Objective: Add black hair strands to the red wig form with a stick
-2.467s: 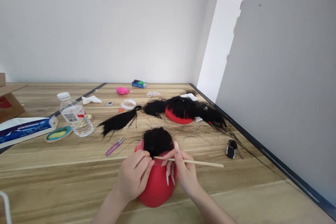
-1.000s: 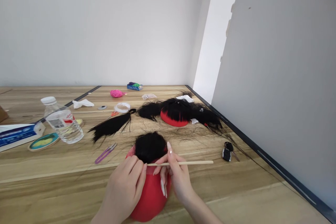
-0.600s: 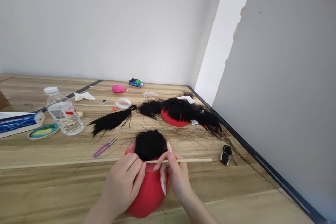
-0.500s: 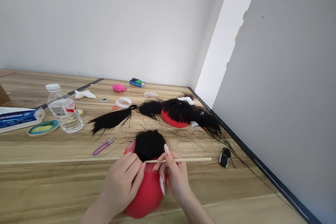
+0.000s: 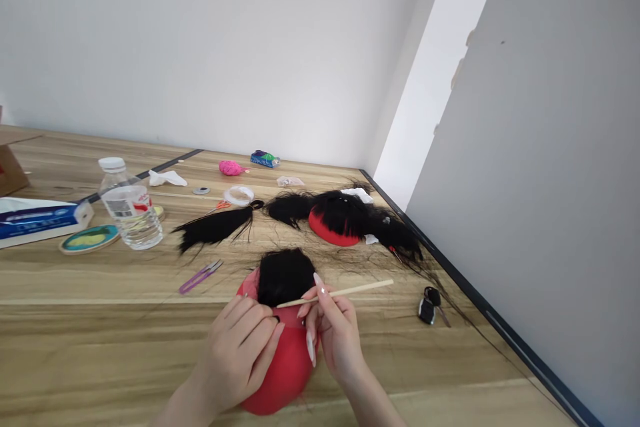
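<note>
A red dome-shaped form [image 5: 280, 373] stands on the table in front of me, with a patch of black hair [image 5: 286, 277] on its far part. Pale mesh shows along the hair's near edge. My left hand [image 5: 240, 343] rests on the form's left side, thumb and fingers pinched together; a small dark tuft of hair [image 5: 277, 319] pokes out between them. Between the fingertips of my right hand [image 5: 333, 323] is a thin wooden stick [image 5: 365, 287], slanting up to the right. Its left tip lies at the hair's near edge, close to my left fingers; its fine end is too small to make out.
Behind the form lie a second red form [image 5: 333, 232] under black hair and a tied hair bundle [image 5: 215, 228]. Purple thread snips [image 5: 200, 277], a water bottle [image 5: 131, 207] and a tissue pack [image 5: 43, 219] are at left. Car keys [image 5: 429, 307] lie right, near the partition [image 5: 540, 147].
The stick has tilted, its right end rising and its left tip coming slightly away from my left fingers. The dark tuft now shows at my left fingertips. The view has shifted slightly.
</note>
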`<state>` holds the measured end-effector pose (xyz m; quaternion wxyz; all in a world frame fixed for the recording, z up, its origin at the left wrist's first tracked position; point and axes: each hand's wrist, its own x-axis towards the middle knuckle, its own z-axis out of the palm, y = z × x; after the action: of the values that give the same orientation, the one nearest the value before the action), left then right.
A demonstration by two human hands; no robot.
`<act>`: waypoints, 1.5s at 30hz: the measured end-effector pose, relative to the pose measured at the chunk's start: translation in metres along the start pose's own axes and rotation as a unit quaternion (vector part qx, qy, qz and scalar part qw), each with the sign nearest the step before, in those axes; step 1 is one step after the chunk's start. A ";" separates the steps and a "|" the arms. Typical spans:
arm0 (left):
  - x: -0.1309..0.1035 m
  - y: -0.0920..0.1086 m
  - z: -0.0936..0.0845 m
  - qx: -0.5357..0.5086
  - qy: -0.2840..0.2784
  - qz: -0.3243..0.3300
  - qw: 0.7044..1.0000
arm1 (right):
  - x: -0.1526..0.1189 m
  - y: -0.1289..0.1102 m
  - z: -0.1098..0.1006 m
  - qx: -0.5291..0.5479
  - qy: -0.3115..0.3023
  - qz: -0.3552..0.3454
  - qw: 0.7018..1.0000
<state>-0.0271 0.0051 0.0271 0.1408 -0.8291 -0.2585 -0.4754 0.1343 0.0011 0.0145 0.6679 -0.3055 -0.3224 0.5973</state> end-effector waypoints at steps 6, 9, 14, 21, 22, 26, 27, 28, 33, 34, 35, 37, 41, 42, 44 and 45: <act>0.001 -0.001 0.002 0.042 -0.012 -0.025 0.999 | -0.001 0.000 0.001 0.014 -0.009 -0.007 1.000; -0.001 0.001 0.003 0.016 -0.001 -0.050 0.999 | -0.001 0.001 0.001 0.022 -0.014 -0.005 1.000; -0.005 0.001 0.005 -0.004 -0.013 -0.101 0.995 | -0.001 0.001 0.001 0.022 -0.020 0.001 1.000; -0.002 0.001 0.005 0.039 -0.032 -0.077 0.996 | -0.002 0.003 0.001 0.020 -0.017 -0.011 1.000; -0.002 0.001 0.005 0.050 -0.036 -0.075 0.995 | -0.002 0.003 0.001 0.023 -0.015 -0.013 1.000; 0.001 0.001 0.005 0.077 -0.048 -0.074 0.993 | -0.002 0.003 0.002 0.030 -0.007 -0.010 0.999; 0.002 0.001 0.005 0.080 -0.051 -0.075 0.993 | -0.003 0.002 0.002 0.030 -0.005 -0.008 1.000; 0.002 0.001 0.004 0.083 -0.055 -0.075 0.992 | -0.003 0.002 0.003 0.030 -0.004 -0.006 1.000; 0.004 0.001 0.003 0.090 -0.058 -0.070 0.992 | -0.004 -0.001 0.004 0.038 -0.008 -0.002 0.999; 0.005 0.001 0.003 0.089 -0.057 -0.070 0.992 | -0.004 -0.001 0.004 0.040 -0.009 -0.003 0.999; 0.005 0.001 0.002 0.087 -0.057 -0.070 0.992 | -0.004 -0.001 0.005 0.043 -0.009 -0.004 0.999; 0.005 0.002 0.002 0.080 -0.057 -0.073 0.992 | -0.004 -0.001 0.006 0.048 -0.007 -0.006 0.999; 0.005 0.002 0.001 0.069 -0.062 -0.082 0.992 | -0.005 -0.001 0.007 0.059 0.000 0.002 0.998; 0.005 0.002 0.001 0.066 -0.061 -0.083 0.992 | -0.005 -0.001 0.007 0.061 0.002 0.003 0.998; 0.004 0.001 0.001 0.057 -0.058 -0.081 0.993 | -0.005 -0.001 0.007 0.063 0.005 0.005 0.998; 0.004 0.001 0.001 0.053 -0.054 -0.080 0.994 | -0.005 -0.001 0.007 0.063 0.007 0.006 0.998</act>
<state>-0.0242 0.0058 0.0298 0.1318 -0.8215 -0.3559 -0.4256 0.1294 -0.0039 0.0190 0.6845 -0.2686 -0.2780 0.6181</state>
